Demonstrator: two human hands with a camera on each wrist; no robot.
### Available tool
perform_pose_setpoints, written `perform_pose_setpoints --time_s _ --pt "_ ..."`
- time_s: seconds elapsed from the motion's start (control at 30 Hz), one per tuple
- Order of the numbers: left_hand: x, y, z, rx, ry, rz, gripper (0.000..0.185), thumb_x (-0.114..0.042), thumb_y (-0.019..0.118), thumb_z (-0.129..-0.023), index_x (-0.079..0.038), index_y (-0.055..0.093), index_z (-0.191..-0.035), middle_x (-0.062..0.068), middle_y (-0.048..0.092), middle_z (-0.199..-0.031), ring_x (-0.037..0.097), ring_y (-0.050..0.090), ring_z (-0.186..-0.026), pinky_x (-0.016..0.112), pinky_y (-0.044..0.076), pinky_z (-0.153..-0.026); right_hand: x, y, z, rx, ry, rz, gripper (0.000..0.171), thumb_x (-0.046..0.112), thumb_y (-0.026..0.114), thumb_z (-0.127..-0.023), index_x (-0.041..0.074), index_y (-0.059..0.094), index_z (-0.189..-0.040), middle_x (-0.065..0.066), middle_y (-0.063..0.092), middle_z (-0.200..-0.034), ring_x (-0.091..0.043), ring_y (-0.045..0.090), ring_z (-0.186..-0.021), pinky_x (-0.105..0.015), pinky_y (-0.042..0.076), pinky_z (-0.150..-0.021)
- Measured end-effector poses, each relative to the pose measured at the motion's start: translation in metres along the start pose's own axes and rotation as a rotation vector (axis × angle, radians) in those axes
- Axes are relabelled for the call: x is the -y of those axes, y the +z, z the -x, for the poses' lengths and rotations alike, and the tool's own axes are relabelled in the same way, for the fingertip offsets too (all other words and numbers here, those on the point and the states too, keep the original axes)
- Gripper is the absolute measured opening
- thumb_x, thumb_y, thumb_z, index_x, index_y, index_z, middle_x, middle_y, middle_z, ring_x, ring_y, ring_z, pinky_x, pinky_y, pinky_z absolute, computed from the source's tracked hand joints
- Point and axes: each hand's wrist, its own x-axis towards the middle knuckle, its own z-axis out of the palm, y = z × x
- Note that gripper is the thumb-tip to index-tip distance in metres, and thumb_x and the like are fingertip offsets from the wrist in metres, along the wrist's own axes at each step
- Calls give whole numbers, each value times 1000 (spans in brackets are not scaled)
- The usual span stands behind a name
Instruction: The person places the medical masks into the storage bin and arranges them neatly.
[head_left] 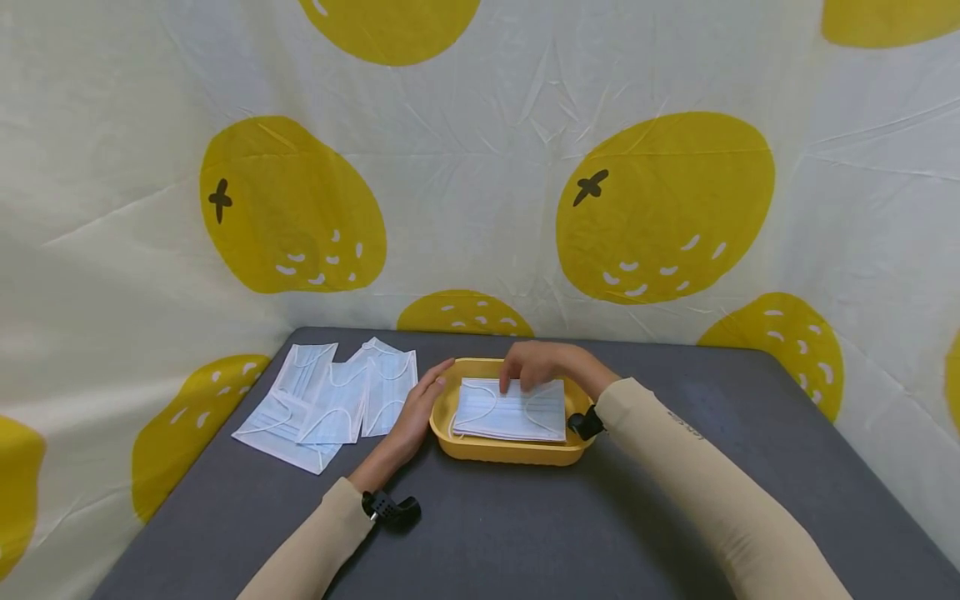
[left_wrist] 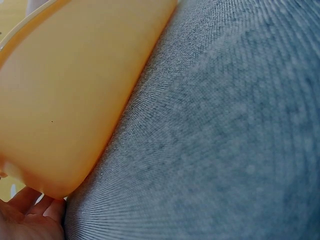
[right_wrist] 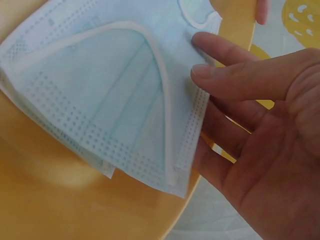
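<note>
A shallow yellow tray [head_left: 510, 452] holds a small stack of pale blue face masks [head_left: 476, 408] with white ear loops. My left hand [head_left: 420, 408] lies along the tray's left end, fingers extended against its outside. In the left wrist view, those fingertips [left_wrist: 31, 202] show at the tray's far lower corner. Over the back of the stack is my right hand [head_left: 536, 367]. The right wrist view has its thumb and forefinger on the top face mask [right_wrist: 125, 100], the other fingers around the mask's edge.
Several more face masks [head_left: 330, 404] overlap flat on the dark grey table [head_left: 495, 533], left of the tray. A white curtain [head_left: 480, 208] with yellow fruit prints hangs behind and along the sides. Each wrist wears a black camera [head_left: 393, 508].
</note>
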Motion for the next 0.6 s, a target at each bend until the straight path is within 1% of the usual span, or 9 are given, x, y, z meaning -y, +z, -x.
perform_pose_setpoints --time_s 0.13,0.2,0.37,0.47,0.6 --pt "1 -1 0 0 2 -5 46 -31 37 -113 -19 43 -157 7 37 -167 28 29 -157 52 20 -130 -1 -1 2 -31 -5 -11 41 -14 56 -89 10 78 -114 -7 72 -128 -20 61 -120 -39 51 -106" --pt "1 -1 0 -3 -4 -7 46 -31 38 -113 -20 44 -157 5 37 -166 27 30 -157 51 21 -130 0 0 3 -40 -6 -21 38 -12 57 -90 8 78 -116 -7 72 -128 -22 61 -123 -42 51 -108" --pt "2 -1 1 2 3 -2 46 -30 37 -113 -19 44 -157 6 37 -167 27 29 -157 51 20 -130 2 1 4 -50 -2 -24 34 -7 60 -94 7 76 -121 -8 72 -130 -26 61 -129 -45 51 -110" --pt "1 -1 2 3 6 1 46 -29 38 -112 -19 44 -157 6 37 -167 27 29 -157 51 19 -130 2 2 5 -52 -5 -18 32 -4 61 -96 7 76 -122 -8 72 -130 -26 62 -127 -45 52 -110" --pt "0 -1 3 3 10 -3 46 -29 38 -112 -19 44 -157 6 37 -166 27 29 -157 52 18 -130 2 4 5 -45 -16 -17 29 1 62 -98 6 76 -123 -9 72 -130 -23 63 -120 -44 52 -108"
